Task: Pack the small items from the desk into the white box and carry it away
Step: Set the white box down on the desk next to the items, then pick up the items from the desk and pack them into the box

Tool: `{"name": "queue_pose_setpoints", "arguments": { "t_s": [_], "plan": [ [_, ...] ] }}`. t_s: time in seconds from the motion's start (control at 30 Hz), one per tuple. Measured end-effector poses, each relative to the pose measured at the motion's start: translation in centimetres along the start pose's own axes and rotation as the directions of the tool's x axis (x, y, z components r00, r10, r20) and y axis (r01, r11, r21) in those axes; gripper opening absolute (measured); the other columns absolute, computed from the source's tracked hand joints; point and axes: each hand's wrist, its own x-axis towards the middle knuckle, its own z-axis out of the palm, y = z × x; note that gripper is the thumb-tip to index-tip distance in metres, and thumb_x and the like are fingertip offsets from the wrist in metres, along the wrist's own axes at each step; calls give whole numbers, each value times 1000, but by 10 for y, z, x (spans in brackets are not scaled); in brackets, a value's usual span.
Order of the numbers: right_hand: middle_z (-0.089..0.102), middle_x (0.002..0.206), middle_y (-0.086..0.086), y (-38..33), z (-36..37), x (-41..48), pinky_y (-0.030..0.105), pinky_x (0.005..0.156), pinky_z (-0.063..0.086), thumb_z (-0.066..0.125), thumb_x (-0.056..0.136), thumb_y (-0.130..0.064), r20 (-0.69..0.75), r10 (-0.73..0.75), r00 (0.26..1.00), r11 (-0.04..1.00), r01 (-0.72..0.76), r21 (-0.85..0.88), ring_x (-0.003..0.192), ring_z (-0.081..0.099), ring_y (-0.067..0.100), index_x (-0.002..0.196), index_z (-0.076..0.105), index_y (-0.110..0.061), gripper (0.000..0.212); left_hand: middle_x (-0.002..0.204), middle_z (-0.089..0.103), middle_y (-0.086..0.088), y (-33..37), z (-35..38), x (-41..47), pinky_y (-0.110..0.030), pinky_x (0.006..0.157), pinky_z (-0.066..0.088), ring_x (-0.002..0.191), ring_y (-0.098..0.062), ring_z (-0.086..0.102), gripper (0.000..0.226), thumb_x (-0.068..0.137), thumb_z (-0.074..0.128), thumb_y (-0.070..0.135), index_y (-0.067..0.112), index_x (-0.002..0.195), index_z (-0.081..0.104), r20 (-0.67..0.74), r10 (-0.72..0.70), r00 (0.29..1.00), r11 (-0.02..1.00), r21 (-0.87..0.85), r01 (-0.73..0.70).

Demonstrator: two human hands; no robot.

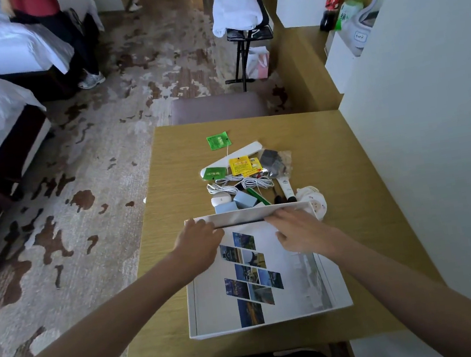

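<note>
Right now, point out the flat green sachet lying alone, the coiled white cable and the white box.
flat green sachet (218,140), head view, middle of the packet.
coiled white cable (239,184), head view, central loops.
white box (192,314), head view, left wall.

Hidden and unreadable parts

The far rim of the white box (251,215) is being partly covered by the left hand (199,244) and right hand (299,231); print on the yellow sachets (241,165) is being rendered too small to read.

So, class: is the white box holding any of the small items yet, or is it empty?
Empty of them. The white box shows only its printed picture base, while the small items lie on the desk beyond it.
</note>
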Motion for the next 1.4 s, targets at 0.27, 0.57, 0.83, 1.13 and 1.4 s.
{"name": "queue_pose_setpoints", "arguments": {
  "t_s": [0.27,0.57,0.83,1.13,1.4],
  "plan": [
    [62,130,0,-1,23,-14,22,85,46,53,93,-20,-75,-24,997,997,29,67,109,61,15,123,64,-19,32,141,47,-9,18,17,6,-42,98,47,121,-27,52,46,93,50,29,18,137,41,82,83,993,961,-272,-58],
    [14,162,5,0,38,-17,45,112,31,57,90,-48,221,-8,975,1000,9,-6,145,19,26,149,31,-29,68,157,7,-16,41,36,7,-52,105,38,140,-37,19,91,79,67,50,23,148,14,312,46,949,982,-191,15],
    [67,117,-10,19,-11,-10,16,82,46,50,97,-32,-249,56,967,856,82,510,101,59,-3,126,61,-28,31,125,60,3,25,-17,16,-36,91,50,106,-15,57,27,93,52,32,25,118,59,-17,-164,986,721,-685,108],
    [67,94,-6,86,-45,29,13,62,41,52,97,-19,-187,351,917,660,-101,745,74,57,-3,107,66,-17,17,114,67,2,17,-59,86,-38,78,55,94,-19,62,22,93,46,22,26,107,62,-73,-393,916,636,-742,214],
    [67,95,11,117,-2,71,45,76,57,61,91,-13,100,441,892,687,-407,602,81,66,24,105,63,-8,15,133,53,-2,5,-22,146,-42,92,49,118,-22,52,35,89,51,14,25,121,56,150,-186,971,766,-597,239]
  ]
}}
